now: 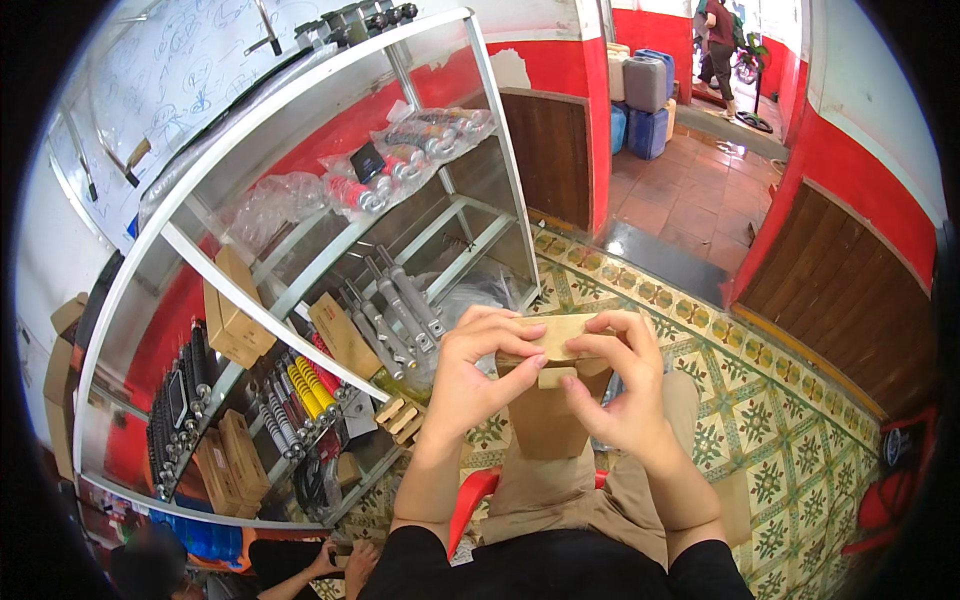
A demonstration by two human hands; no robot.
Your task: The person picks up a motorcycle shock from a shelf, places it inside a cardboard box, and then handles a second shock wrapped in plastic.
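Observation:
A tall brown cardboard box [551,420] stands before me at my lap, between my thighs. Across its top lies a pale tan flat piece [559,336], perhaps a box flap or wood. My left hand [491,371] rests its fingertips on this piece's left side, its thumb by a small pale block [557,377] at the box's near edge. The fingers of my right hand [619,375] press on the right side of the flat piece, and the thumb touches the block's right end. What lies under the fingers is hidden.
On my left stands a metal-framed glass cabinet [510,187] with shock absorbers [311,386] and cardboard boxes. Small wooden blocks [400,420] lie at its corner. A co-worker's hands [349,562] are at the bottom left. Plastic jugs [645,82] and a walking person [720,45] are beyond the doorway.

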